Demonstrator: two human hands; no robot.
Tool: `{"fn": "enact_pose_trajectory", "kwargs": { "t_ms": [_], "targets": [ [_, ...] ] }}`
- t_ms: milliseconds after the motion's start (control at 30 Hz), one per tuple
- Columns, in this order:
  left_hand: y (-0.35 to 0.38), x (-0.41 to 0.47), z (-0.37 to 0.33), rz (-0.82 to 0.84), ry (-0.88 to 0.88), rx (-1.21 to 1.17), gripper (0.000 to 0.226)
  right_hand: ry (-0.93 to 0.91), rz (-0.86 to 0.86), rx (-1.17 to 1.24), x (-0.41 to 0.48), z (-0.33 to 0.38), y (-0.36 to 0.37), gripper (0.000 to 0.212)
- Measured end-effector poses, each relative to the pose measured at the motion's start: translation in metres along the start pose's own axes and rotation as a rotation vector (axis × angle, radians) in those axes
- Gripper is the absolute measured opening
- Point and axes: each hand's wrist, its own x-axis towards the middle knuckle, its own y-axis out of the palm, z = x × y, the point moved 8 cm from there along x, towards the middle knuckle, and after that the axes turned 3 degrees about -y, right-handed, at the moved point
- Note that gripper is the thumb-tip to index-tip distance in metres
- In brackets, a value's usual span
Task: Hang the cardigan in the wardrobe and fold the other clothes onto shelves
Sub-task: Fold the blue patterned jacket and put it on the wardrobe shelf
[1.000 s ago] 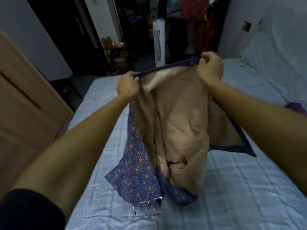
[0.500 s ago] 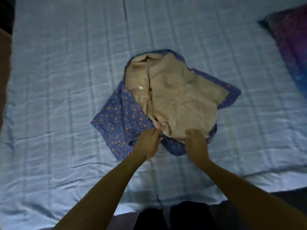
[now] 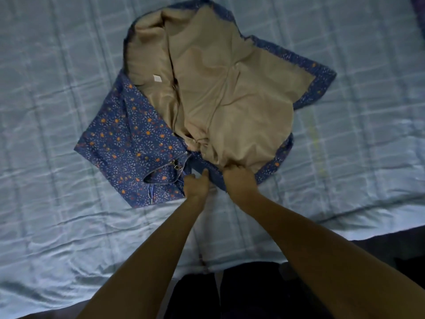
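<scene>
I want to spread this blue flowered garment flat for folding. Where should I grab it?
Pinch the garment by its near hem, hands apart, from this side of the bed. It lies lining-up and bunched; that hem is the free edge, where the right hand grips.

The floral garment [image 3: 218, 88] — held aloft before — now lies on the bed [image 3: 46, 111].

A bedroom in a home, most probably. Shown by a wide bed [image 3: 368, 210] filling nearly the whole view, covered with a pale blue sheet [image 3: 57, 111] with a checked pattern and soft wrinkles. Near the front edge of the bed, a garment [image 3: 128, 143] of blue flowered cloth with beige lining and a zipper [image 3: 165, 166], spread out loosely. Below the right end of the front edge, a dark strip of floor [image 3: 402, 247]. Dim indoor light everywhere.
</scene>
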Motion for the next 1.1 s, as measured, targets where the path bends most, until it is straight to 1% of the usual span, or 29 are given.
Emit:
{"fn": "enact_pose_trajectory", "kwargs": {
  "t_ms": [33,67,133,167,200,233,300,367,467,533,600,633,700,767,833,867,900,933,1000,1033,1100],
  "targets": [
    [0.001,0.005,0.002,0.034,-0.081,-0.101,0.049,-0.022,0.032,0.036,0.0,0.005,-0.002,0.017],
    [0.004,0.006,0.001,0.096,-0.134,-0.214,0.042,-0.037,0.073,0.125,-0.003,0.009,-0.004,0.018],
    [0.006,-0.003,-0.008,0.241,-0.149,-0.37,0.031,-0.037,0.091,0.467,-0.016,0.018,-0.012,0.021],
    [-0.002,-0.009,-0.014,0.264,-0.103,-0.373,0.027,-0.032,0.073,0.623,-0.023,0.023,-0.02,0.022],
    [-0.016,-0.016,-0.021,0.249,-0.018,-0.327,0.023,-0.038,0.044,0.725,-0.03,0.028,-0.029,0.022],
    [-0.033,-0.024,-0.029,0.218,0.091,-0.252,0.017,-0.049,0.049,0.755,-0.038,0.034,-0.037,0.021],
    [-0.072,-0.047,-0.049,0.153,0.304,-0.099,0.006,-0.097,0.109,0.718,-0.05,0.052,-0.057,0.02],
    [-0.117,-0.067,-0.068,0.058,0.466,0.038,0.01,-0.167,0.1,0.682,-0.055,0.072,-0.092,0.018],
    [-0.189,-0.094,-0.098,-0.051,0.599,0.233,0.02,-0.22,-0.052,0.611,-0.054,0.097,-0.172,0.018],
    [-0.24,-0.119,-0.123,-0.081,0.705,0.312,0.031,-0.264,-0.147,0.553,-0.055,0.12,-0.23,0.021],
    [-0.286,-0.158,-0.152,-0.11,0.879,0.443,0.042,-0.322,-0.207,0.477,-0.057,0.153,-0.281,0.023],
    [-0.307,-0.178,-0.165,-0.135,0.973,0.535,0.044,-0.339,-0.232,0.436,-0.059,0.173,-0.304,0.026],
    [-0.345,-0.219,-0.187,-0.234,1.149,0.727,0.043,-0.394,-0.258,0.392,-0.064,0.215,-0.343,0.035],
    [-0.383,-0.256,-0.201,-0.401,1.339,0.877,0.037,-0.525,-0.253,0.33,-0.074,0.264,-0.379,0.052],
    [-0.418,-0.288,-0.208,-0.564,1.505,0.986,0.035,-0.668,-0.194,0.27,-0.086,0.31,-0.408,0.064],
    [-0.436,-0.302,-0.21,-0.634,1.567,1.025,0.035,-0.704,-0.153,0.262,-0.091,0.329,-0.421,0.064],
    [-0.455,-0.318,-0.213,-0.699,1.618,1.04,0.033,-0.723,-0.113,0.26,-0.097,0.346,-0.433,0.058],
    [-0.475,-0.332,-0.216,-0.766,1.666,1.031,0.031,-0.743,-0.076,0.26,-0.103,0.362,-0.444,0.047],
    [-0.516,-0.36,-0.219,-0.895,1.75,0.98,0.035,-0.779,-0.045,0.264,-0.114,0.39,-0.463,0.02],
    [-0.535,-0.371,-0.22,-0.943,1.776,0.956,0.034,-0.791,-0.04,0.285,-0.119,0.401,-0.473,0.016],
    [-0.569,-0.393,-0.222,-1.039,1.813,0.938,0.031,-0.795,0.011,0.432,-0.13,0.417,-0.491,0.028]
  ]
}}
